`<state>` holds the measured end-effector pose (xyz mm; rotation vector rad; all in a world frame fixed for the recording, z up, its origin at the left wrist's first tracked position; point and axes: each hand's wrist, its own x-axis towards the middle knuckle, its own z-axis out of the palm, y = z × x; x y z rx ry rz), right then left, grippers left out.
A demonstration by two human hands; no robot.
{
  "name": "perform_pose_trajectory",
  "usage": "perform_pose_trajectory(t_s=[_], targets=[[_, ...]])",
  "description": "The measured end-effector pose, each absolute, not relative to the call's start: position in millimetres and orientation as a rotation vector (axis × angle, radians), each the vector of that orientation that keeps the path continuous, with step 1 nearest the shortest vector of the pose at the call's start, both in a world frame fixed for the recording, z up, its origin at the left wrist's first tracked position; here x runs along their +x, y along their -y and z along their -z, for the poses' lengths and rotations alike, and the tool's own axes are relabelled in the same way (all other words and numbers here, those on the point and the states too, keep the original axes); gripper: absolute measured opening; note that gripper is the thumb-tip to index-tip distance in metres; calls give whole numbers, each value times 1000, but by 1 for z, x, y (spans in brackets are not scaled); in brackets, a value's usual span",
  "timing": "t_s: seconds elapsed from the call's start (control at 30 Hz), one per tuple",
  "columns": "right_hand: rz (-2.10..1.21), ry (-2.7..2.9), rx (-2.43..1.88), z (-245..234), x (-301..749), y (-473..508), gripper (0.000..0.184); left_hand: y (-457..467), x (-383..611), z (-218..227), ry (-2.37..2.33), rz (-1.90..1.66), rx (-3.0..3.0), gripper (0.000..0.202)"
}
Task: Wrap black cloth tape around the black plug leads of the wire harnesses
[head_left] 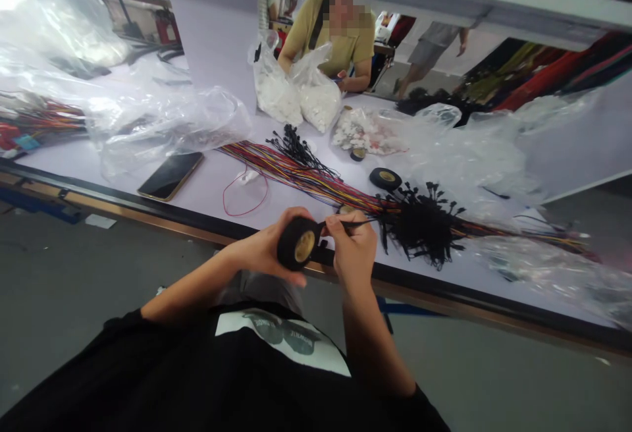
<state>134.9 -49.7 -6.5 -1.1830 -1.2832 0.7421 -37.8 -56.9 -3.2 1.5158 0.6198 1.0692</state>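
My left hand (pixel 266 247) is closed around a roll of black tape (pixel 297 243) with a yellowish core, held just in front of the table's near edge. My right hand (pixel 351 244) pinches a thin black wire (pixel 358 224) beside the roll, fingers pressed together. The wire runs right into a bushy black pile of taped wire ends (pixel 422 224) on the table. A long bundle of multicoloured wires (pixel 296 172) lies diagonally across the lilac table (pixel 217 56) behind my hands.
A second tape roll (pixel 385 178) lies by the bundle, a phone (pixel 170 175) at left, a red wire loop (pixel 245 195). Clear plastic bags (pixel 162 122) crowd left and right; two bags of white parts (pixel 296 96) stand before a seated person (pixel 336 37) opposite.
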Motion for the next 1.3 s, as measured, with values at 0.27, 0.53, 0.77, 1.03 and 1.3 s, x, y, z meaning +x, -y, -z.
perform_pose_trajectory(t_s=[0.27,0.53,0.77,1.03,1.3], targets=[[-361,1693,-986,-11,136,60,13,51,-24,7,-937,-1138,1685,22],[-529,1691,-1121,-4,127,65,9,59,-10,11,-1105,-1385,1779,8],[-468,1579,-1063,-4,127,64,7,60,-9,2,-749,-1228,1066,46],[-810,1375,-1066,2,131,61,15,48,-22,6,-438,-955,998,54],[-978,1191,-1063,1,138,49,21,59,-41,-1,-492,-900,1760,75]])
